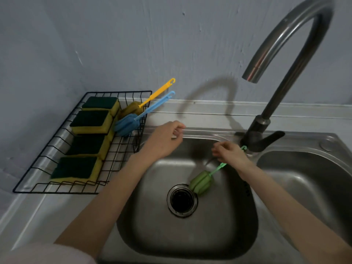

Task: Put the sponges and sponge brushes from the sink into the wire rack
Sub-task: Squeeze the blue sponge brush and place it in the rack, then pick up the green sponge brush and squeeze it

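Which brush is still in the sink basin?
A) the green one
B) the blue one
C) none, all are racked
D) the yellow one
A: the green sponge brush lies beside the drain, its handle held by the right hand, while the others sit in the wire rack.

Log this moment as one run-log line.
right hand grips green sponge brush in sink | left hand free | wire rack: four sponges, two brushes

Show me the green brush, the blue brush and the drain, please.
green brush (202, 182), head view, on its sponge head
blue brush (124, 126), head view, on its sponge head
drain (182, 200), head view, on its dark opening
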`<state>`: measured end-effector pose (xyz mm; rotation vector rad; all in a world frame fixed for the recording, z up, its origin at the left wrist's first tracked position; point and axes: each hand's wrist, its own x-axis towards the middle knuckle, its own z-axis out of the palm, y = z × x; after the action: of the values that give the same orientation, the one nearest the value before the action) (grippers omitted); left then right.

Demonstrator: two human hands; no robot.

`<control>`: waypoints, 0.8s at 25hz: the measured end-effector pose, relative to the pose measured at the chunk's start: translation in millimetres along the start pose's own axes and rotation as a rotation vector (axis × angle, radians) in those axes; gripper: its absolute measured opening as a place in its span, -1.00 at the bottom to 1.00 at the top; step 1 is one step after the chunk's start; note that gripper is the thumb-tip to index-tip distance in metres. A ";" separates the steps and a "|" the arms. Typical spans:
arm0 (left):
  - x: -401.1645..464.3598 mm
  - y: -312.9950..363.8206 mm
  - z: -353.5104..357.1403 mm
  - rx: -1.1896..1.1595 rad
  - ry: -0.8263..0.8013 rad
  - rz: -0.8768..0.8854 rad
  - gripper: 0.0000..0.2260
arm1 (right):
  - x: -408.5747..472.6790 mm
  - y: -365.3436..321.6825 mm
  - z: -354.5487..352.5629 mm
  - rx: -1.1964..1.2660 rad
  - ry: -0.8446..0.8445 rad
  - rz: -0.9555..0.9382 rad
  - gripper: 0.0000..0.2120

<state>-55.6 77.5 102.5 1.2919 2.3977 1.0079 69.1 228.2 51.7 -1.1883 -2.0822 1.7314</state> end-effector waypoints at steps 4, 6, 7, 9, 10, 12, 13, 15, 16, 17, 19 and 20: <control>-3.9 -8.6 54.0 -0.031 -0.173 -0.089 -0.72 | 3.5 45.1 -4.6 -0.018 -0.027 0.175 -0.71; -5.3 -20.4 80.9 -0.026 -0.245 -0.135 -0.70 | 8.3 62.1 -4.2 -0.014 -0.021 0.221 -0.71; -5.7 -27.0 94.3 -0.020 -0.277 -0.165 -0.68 | 11.1 69.7 -3.7 -0.024 -0.023 0.245 -0.73; -6.2 -39.5 119.0 -0.001 -0.347 -0.220 -0.64 | 19.3 84.1 -2.8 -0.104 -0.044 0.282 -0.76; -6.1 -44.2 128.8 0.013 -0.385 -0.234 -0.62 | 22.1 87.6 -2.1 -0.140 -0.053 0.294 -0.78; -3.0 -52.6 147.4 0.030 -0.449 -0.243 -0.58 | 28.6 91.8 1.4 -0.145 -0.049 0.303 -0.77; -1.6 -54.9 155.1 0.024 -0.469 -0.244 -0.57 | 32.2 93.2 3.1 -0.124 -0.030 0.304 -0.71; 1.8 -57.4 167.7 0.025 -0.491 -0.254 -0.54 | 41.0 95.4 5.7 -0.090 0.021 0.307 -0.63; 3.4 -59.0 172.4 0.032 -0.495 -0.266 -0.53 | 44.2 94.8 6.3 -0.056 0.049 0.306 -0.65; 6.6 -60.9 177.3 0.036 -0.496 -0.275 -0.52 | 48.7 94.8 6.6 0.001 0.069 0.303 -0.71; 8.4 -62.0 178.9 0.042 -0.489 -0.273 -0.52 | 52.1 92.7 7.2 0.154 0.085 0.289 -0.81; 9.4 -62.1 178.6 0.039 -0.487 -0.269 -0.52 | 53.2 91.5 7.1 0.209 0.093 0.293 -0.84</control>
<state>-12.0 144.1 -69.2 1.0395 2.1385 0.5024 71.1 258.5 -50.0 -1.5338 -1.6936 1.9164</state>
